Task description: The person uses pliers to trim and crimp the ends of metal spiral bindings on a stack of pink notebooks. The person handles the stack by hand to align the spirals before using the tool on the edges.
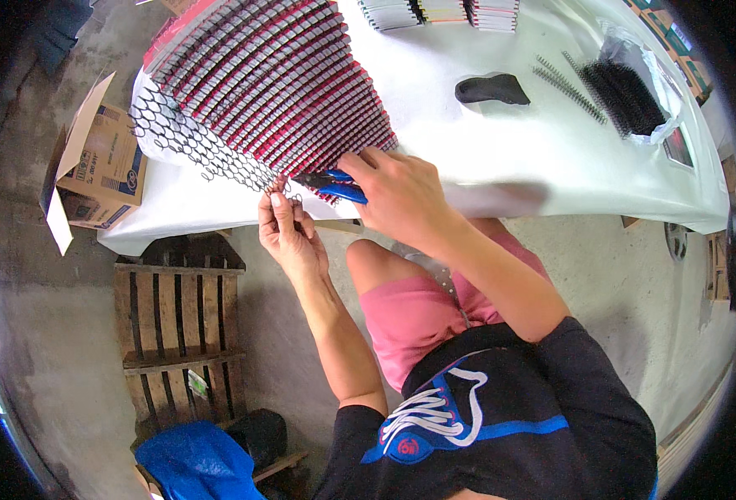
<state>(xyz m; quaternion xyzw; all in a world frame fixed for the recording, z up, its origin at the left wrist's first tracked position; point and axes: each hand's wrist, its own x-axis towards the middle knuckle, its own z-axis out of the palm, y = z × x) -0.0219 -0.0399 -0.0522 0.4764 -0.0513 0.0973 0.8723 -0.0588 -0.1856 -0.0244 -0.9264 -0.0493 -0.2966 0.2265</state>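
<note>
Closely ridged, the red-and-grey stack (280, 87) reaches the tabletop's (468, 154) near edge, black wire coils (186, 136) looping off its left. Left hand (291, 235) pinches their ends; right hand (405, 196) grips pliers (343, 192) (blue handles) alongside. Rightward, smooth white surface stretches to a curved black object (493, 89).

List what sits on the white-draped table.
A red layered stack with black loops, paler stacks, a black curved object, black spiral coils partly in clear plastic, and a dark rectangular item. White cover directly beneath these is hidden.
</note>
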